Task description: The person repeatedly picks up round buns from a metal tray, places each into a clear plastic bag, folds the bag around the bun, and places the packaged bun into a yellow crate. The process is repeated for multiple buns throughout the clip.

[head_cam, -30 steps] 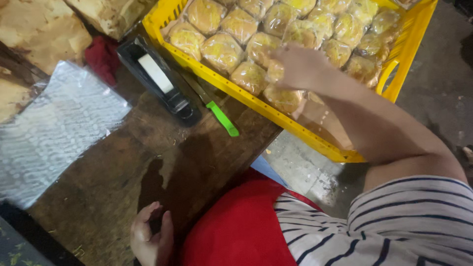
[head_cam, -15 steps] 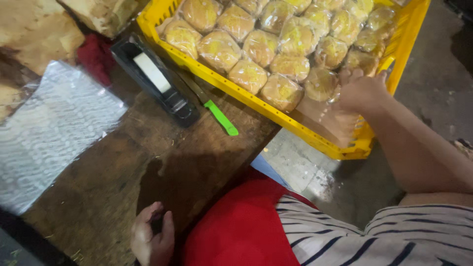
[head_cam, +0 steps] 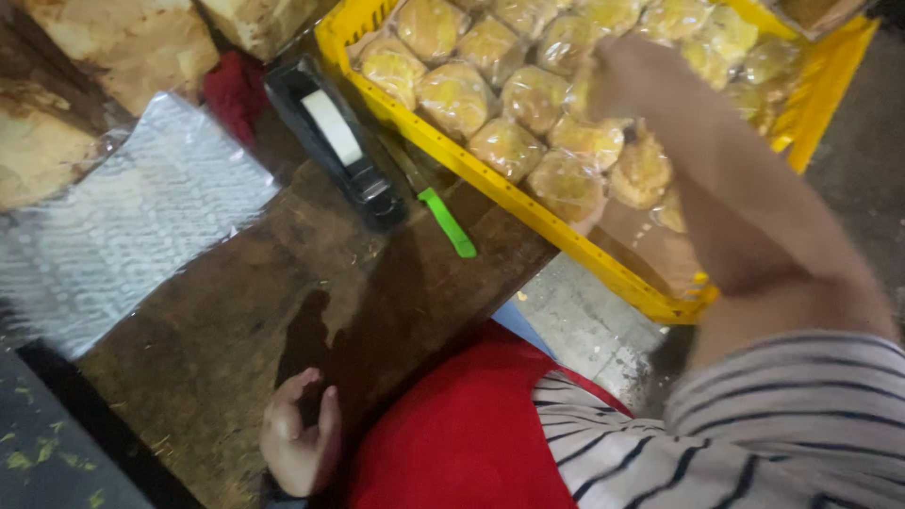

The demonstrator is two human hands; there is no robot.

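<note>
White shirt (head_cam: 754, 424) with dark stripes, short sleeves; red apron (head_cam: 462, 443).

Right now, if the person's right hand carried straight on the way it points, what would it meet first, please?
The right hand reaches up across the yellow plastic crate. Going on, it would probably first meet the plastic-wrapped golden buns just beyond its fingers; motion blur leaves depth uncertain.

Wrapped buns (head_cam: 509, 146) are packed in a crate (head_cam: 566, 236) set on the bench (head_cam: 283, 311); a tape dispenser (head_cam: 335, 137) and a cutter (head_cam: 448, 221) are laid left of it.
</note>
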